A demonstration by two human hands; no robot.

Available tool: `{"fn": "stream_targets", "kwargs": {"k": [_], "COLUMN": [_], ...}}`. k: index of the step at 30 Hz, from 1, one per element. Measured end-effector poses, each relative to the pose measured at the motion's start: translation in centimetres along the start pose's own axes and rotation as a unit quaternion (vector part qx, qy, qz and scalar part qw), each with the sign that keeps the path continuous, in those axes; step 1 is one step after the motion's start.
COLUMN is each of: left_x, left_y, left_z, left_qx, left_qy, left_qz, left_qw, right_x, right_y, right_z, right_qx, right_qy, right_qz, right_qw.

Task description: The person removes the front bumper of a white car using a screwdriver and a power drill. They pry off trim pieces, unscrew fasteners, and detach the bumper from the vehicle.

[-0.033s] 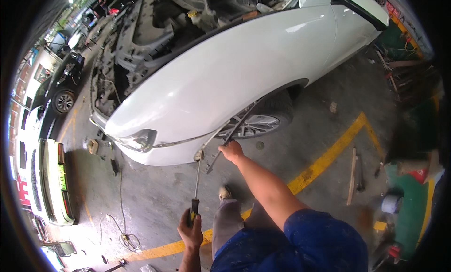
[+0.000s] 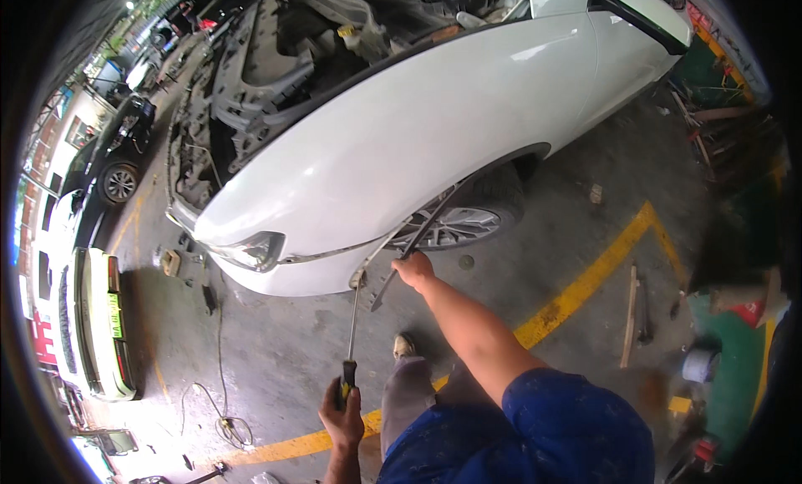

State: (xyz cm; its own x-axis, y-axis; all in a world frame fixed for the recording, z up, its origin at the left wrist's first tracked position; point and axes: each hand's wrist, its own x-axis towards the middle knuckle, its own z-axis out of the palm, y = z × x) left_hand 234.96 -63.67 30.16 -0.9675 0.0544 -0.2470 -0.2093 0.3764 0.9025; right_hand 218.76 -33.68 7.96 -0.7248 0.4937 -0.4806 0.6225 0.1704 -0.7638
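My left hand (image 2: 341,419) grips the black-and-yellow handle (image 2: 347,375) of a long screwdriver. Its metal shaft (image 2: 353,324) reaches up toward a small light piece (image 2: 357,278) at the lower corner of the white bumper (image 2: 309,281). My right hand (image 2: 411,270) is closed on a long dark strip (image 2: 430,218) running from the wheel-arch edge down past the bumper. A lighter narrow strip (image 2: 386,240) lies beside it. Behind them are the white fender (image 2: 401,141), a headlight (image 2: 255,252) and the front wheel (image 2: 468,224), partly hidden by the strips.
The bonnet area is open, showing the engine bay (image 2: 276,50). A black car (image 2: 113,158) and a pale car (image 2: 96,325) stand at left. A coiled hose (image 2: 234,430) lies on the floor; wooden lengths (image 2: 628,317) and a green mat (image 2: 723,359) are at right.
The view has shifted very slightly, so the car and both hands sit a little lower and further right. Both grips look the same.
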Motion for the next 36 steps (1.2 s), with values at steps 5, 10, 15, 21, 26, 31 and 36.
{"fn": "stream_targets", "kwargs": {"k": [5, 10, 15, 21, 26, 31, 36], "left_x": [-6.0, -10.1, -10.3, -6.5, -2.6, -3.3, -3.5], "left_y": [-1.0, -2.2, -2.8, -1.5, 1.7, 5.2, 4.2], "left_z": [-1.5, -2.3, -1.7, 2.1, 8.5, 12.4, 13.1], "left_qx": [-0.021, -0.117, -0.189, -0.529, -0.605, -0.611, -0.662], "left_qy": [0.09, 0.144, 0.105, -0.11, -0.29, -0.354, -0.384], "left_qz": [-0.03, -0.113, -0.162, -0.147, -0.189, -0.289, -0.288], "left_qw": [0.995, 0.976, 0.963, 0.828, 0.717, 0.646, 0.575], "right_x": [0.3, -0.1, -6.2, -21.3, -30.0, -30.2, -30.5], "right_y": [0.9, 1.0, -0.8, -2.0, -5.8, -3.8, -3.8], "right_z": [-0.2, 0.4, -3.1, -6.9, -13.0, -15.5, -16.9], "right_qx": [-0.004, 0.009, 0.068, 0.178, 0.079, -0.038, -0.087], "right_qy": [0.012, 0.011, -0.093, -0.034, -0.014, 0.067, 0.019], "right_qz": [0.004, 0.024, -0.008, -0.29, -0.56, -0.656, -0.656], "right_qw": [1.0, 1.0, 0.993, 0.94, 0.825, 0.751, 0.75]}}
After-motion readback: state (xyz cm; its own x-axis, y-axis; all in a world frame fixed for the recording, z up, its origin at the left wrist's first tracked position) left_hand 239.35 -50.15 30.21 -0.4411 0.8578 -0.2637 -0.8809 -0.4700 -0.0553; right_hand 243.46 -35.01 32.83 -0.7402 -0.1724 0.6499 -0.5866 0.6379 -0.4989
